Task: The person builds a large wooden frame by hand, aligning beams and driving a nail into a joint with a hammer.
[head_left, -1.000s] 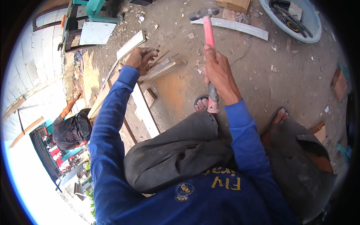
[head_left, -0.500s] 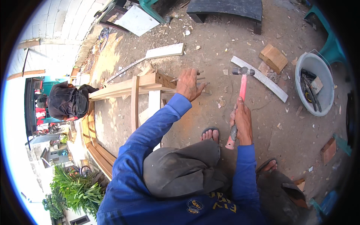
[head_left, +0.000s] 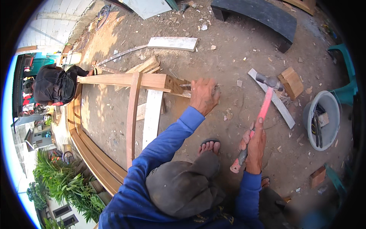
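My right hand (head_left: 256, 147) is wrapped around the pink handle of a hammer (head_left: 265, 102), its dark metal head raised toward the far right. At the end of a wooden beam (head_left: 150, 81), my left hand (head_left: 205, 96) is beside thin prongs (head_left: 185, 85) that stick out from the beam's end. Its fingers are smeared by motion, so whether they grip anything is unclear. A wooden crosspiece (head_left: 132, 114) meets the beam and runs back toward me.
A grey bucket (head_left: 308, 121) with tools stands at the right, near a wooden block (head_left: 291, 82) and a pale plank (head_left: 283, 108). Far off are a black bench (head_left: 255, 19) and a white board (head_left: 172, 43). Another person (head_left: 53, 84) crouches at the beam's left end.
My view has shifted, so the bench and bucket sit lower and further right. The hammer head has swung rightward, still in my right hand. My left hand stays by the beam's end.
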A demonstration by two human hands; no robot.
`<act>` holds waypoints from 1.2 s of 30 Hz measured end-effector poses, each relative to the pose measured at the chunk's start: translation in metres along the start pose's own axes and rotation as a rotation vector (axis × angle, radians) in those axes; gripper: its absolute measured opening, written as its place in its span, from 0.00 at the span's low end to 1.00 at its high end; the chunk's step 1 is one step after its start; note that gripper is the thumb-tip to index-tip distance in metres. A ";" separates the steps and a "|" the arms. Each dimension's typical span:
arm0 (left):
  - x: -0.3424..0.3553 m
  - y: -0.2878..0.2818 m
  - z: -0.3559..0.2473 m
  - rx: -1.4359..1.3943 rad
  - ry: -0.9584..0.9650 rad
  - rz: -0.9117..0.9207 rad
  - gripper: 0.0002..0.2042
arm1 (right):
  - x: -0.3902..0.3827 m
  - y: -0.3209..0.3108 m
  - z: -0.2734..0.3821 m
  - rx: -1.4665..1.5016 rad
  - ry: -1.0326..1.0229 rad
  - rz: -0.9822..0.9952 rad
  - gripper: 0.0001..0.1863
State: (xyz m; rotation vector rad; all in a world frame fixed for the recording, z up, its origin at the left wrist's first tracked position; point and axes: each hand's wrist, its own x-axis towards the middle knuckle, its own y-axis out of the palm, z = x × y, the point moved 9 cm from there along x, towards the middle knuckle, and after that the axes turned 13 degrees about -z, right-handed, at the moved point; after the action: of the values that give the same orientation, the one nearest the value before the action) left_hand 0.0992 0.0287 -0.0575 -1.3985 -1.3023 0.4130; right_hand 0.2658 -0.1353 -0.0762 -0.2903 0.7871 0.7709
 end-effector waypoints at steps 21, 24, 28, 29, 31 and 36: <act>-0.007 -0.002 -0.001 -0.060 0.022 -0.034 0.08 | -0.027 0.019 -0.042 -0.215 0.038 0.301 0.24; -0.001 -0.011 -0.004 -0.066 0.054 -0.066 0.08 | -0.014 -0.009 -0.025 -0.106 0.002 0.050 0.23; 0.006 -0.010 -0.007 0.016 0.057 -0.076 0.08 | -0.001 -0.038 0.012 0.018 -0.085 -0.108 0.23; 0.011 -0.009 -0.010 0.009 0.060 -0.073 0.08 | -0.001 -0.041 0.013 0.041 -0.072 -0.135 0.23; 0.016 0.003 -0.016 0.045 0.079 0.092 0.10 | 0.002 -0.045 0.010 0.060 -0.053 -0.161 0.24; 0.002 0.006 -0.019 0.039 0.056 -0.096 0.13 | 0.010 -0.036 -0.013 0.026 0.048 -0.118 0.24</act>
State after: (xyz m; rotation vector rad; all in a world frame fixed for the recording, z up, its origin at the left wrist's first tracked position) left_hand 0.1178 0.0226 -0.0559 -1.3006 -1.3037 0.3307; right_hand 0.2892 -0.1615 -0.0943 -0.3300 0.8174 0.6446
